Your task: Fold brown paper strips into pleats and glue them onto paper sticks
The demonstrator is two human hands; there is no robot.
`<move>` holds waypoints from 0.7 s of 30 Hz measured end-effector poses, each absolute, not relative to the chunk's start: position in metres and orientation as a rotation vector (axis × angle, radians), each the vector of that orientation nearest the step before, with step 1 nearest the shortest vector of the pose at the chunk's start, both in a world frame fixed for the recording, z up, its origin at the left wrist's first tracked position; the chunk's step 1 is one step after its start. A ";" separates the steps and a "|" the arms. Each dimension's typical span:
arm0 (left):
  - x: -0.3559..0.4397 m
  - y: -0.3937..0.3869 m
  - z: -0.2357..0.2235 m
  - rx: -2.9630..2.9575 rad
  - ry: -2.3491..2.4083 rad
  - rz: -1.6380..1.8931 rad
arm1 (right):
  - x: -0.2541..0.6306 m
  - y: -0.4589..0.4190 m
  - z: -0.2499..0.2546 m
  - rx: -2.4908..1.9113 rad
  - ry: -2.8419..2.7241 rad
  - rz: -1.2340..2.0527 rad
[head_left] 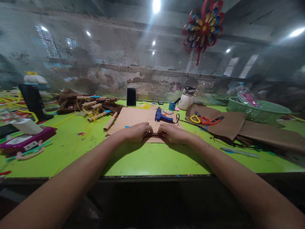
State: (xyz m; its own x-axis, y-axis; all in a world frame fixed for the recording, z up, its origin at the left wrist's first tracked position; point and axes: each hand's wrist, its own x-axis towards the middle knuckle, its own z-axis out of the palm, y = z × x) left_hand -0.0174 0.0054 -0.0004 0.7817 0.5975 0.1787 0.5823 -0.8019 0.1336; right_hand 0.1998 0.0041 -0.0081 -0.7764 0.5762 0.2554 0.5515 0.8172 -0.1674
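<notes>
The left hand [141, 131] and right hand [173, 133] pinched a brown roll [154, 135] between them, seemingly unfinished, while finished-looking tubes [97, 116] lay beyond the left hand.

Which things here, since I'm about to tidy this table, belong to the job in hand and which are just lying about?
In the job:
brown piece, held between left hand and right hand
brown sheet beneath
blue glue gun on the sheet, probably

Seemingly lying about:
dark-screened device
white jug
green basket
</notes>
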 end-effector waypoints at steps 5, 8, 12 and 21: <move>-0.022 0.002 0.009 2.900 0.966 0.263 | 0.204 0.001 -0.003 -0.824 -2.721 0.130; -0.027 0.001 0.015 2.909 0.975 0.237 | 0.205 0.001 0.000 -0.815 -2.740 0.139; -0.027 0.000 0.019 2.941 0.984 0.197 | 0.203 0.002 -0.001 -0.829 -2.748 0.127; -0.003 0.007 -0.002 3.077 1.185 0.297 | 0.177 -0.001 -0.009 -1.060 -2.680 -0.252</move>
